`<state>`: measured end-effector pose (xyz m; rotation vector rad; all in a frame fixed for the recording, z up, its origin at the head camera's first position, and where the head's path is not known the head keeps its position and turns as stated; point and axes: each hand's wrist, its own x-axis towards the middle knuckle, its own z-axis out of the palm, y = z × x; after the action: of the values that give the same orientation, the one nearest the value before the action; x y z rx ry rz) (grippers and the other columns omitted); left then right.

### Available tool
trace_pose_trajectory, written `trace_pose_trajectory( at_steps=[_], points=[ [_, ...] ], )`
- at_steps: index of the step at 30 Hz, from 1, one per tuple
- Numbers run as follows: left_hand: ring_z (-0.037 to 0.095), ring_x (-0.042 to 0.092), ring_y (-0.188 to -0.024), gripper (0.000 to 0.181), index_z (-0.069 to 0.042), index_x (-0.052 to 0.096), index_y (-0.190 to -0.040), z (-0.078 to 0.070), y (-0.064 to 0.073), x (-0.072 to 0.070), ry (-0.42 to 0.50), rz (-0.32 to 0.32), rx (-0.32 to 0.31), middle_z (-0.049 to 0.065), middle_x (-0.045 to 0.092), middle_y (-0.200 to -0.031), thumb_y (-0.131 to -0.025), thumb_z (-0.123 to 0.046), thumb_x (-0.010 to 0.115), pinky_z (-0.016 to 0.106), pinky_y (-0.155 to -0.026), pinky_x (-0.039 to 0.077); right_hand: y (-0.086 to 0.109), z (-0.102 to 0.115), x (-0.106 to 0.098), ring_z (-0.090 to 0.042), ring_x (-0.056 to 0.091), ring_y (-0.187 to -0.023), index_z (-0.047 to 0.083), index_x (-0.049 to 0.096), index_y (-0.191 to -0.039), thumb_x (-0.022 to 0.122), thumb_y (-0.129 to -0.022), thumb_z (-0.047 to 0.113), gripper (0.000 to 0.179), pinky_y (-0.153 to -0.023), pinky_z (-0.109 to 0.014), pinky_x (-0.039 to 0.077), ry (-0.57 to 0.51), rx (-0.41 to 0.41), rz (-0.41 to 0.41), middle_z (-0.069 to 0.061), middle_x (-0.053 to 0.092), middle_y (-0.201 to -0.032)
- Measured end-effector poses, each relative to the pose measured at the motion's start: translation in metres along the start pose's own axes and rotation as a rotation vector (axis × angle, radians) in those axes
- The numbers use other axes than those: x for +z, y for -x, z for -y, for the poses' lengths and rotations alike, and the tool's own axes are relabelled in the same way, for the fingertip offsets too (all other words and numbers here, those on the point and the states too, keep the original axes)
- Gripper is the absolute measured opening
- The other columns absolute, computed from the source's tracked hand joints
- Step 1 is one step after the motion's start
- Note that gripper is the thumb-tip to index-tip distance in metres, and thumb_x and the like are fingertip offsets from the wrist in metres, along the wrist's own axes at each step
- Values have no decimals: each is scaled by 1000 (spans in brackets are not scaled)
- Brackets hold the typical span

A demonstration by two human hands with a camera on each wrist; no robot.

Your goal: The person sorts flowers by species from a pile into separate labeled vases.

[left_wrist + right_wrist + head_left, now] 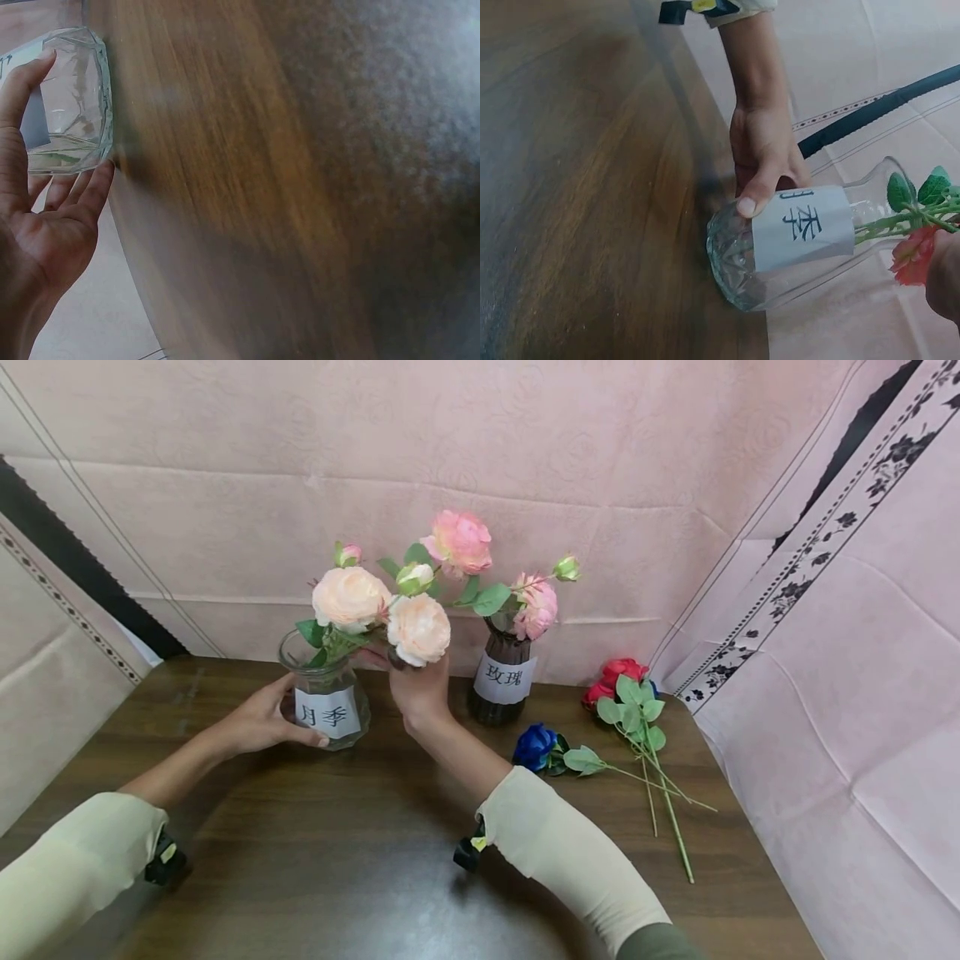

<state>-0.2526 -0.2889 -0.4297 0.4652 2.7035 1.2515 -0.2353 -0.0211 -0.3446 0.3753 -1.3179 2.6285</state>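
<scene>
A clear glass vase [352, 693] with a white label stands at the left of the table. My left hand [258, 718] grips its side, thumb across the label in front and fingers behind. Peach flowers [350, 597] with a green-and-pink bud lean from its mouth, their green stems [885, 223] inside the glass. To the right of the vase mouth, my right hand [422, 693] holds the peach flower branch just under the lower right bloom [418, 629], which hides most of the fingers. In the right wrist view, that hand [943, 281] shows only at the right edge, against a coral-pink bloom [913, 256].
A dark labelled vase [498, 681] with pink flowers [459, 543] stands right behind my right forearm. Blue [534, 747] and red roses [615, 681] lie on the wooden table [337, 860] at the right. Pink cloth [225, 552] hangs along the table's back edge.
</scene>
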Motion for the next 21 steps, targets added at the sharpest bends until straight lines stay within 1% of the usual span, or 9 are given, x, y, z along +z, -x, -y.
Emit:
trace_pose_trajectory(
  at_steps=[1, 2, 5, 6, 9, 13, 15, 17, 21],
  points=[
    [39, 67, -132, 106, -1, 37, -168, 0, 0, 0, 1, 1, -1, 24, 68, -145, -86, -25, 100, 21, -97, 56, 0, -1, -1, -40, 76, -128, -12, 55, -152, 56, -105, -17, 48, -107, -55, 66, 55, -20, 10, -28, 71, -143],
    [39, 67, -132, 106, -1, 37, -167, 0, 0, 0, 2, 1, -2, 24, 68, -145, -86, -25, 100, 21, -96, 56, 0, -2, -1, -48, 77, -124, -12, 58, -149, 61, -101, -19, 48, -104, -59, 66, 152, -48, 11, -32, 72, -141],
    [39, 67, -132, 105, -1, 38, -166, 0, 0, 1, 7, -2, 0, 24, 69, -144, -86, -24, 100, 21, -96, 56, 1, -5, 0, -61, 76, -112, -15, 64, -141, 65, -99, -20, 43, -99, -55, 69, 265, -99, 28, -41, 74, -129],
    [39, 67, -131, 104, -1, 38, -167, 0, 0, 1, 9, -2, 2, 24, 69, -144, -86, -23, 100, 21, -96, 56, 1, -6, 0, -59, 78, -109, -17, 65, -139, 64, -98, -20, 41, -97, -54, 69, 274, -111, 36, -43, 74, -125],
    [38, 68, -131, 105, -1, 38, -167, -1, 0, 1, 14, -6, 5, 24, 69, -144, -86, -22, 100, 21, -96, 57, 4, -11, 3, -31, 82, -96, -19, 69, -130, 65, -98, -17, 33, -91, -40, 70, 323, -129, 61, -43, 75, -119],
    [37, 68, -130, 104, -1, 38, -167, -2, 1, 2, 21, -6, 7, 23, 70, -143, -85, -20, 100, 21, -95, 58, 7, -17, 5, 0, 63, -88, -19, 73, -124, 69, -97, -15, 27, -85, -19, 58, 429, -144, 93, -41, 75, -115],
    [36, 68, -130, 103, -2, 38, -166, -2, 1, 2, 25, -4, 10, 22, 70, -143, -86, -20, 100, 21, -96, 58, 9, -20, 5, 1, 61, -90, -17, 74, -125, 70, -97, -15, 28, -86, -16, 54, 477, -142, 103, -40, 76, -117],
    [36, 68, -130, 103, -2, 38, -167, -2, 1, 2, 31, 0, 13, 22, 69, -144, -86, -19, 100, 21, -96, 58, 9, -22, 5, -2, 64, -101, -15, 72, -132, 72, -99, -12, 33, -93, -16, 55, 513, -139, 114, -36, 77, -124],
    [37, 68, -132, 107, -4, 35, -170, -2, 0, 2, 33, 2, 13, 22, 68, -147, -86, -18, 100, 23, -97, 57, 10, -24, 6, -20, 73, -122, -7, 71, -140, 74, -102, 1, 39, -108, -25, 58, 736, -182, 140, -26, 78, -134]
  ],
)
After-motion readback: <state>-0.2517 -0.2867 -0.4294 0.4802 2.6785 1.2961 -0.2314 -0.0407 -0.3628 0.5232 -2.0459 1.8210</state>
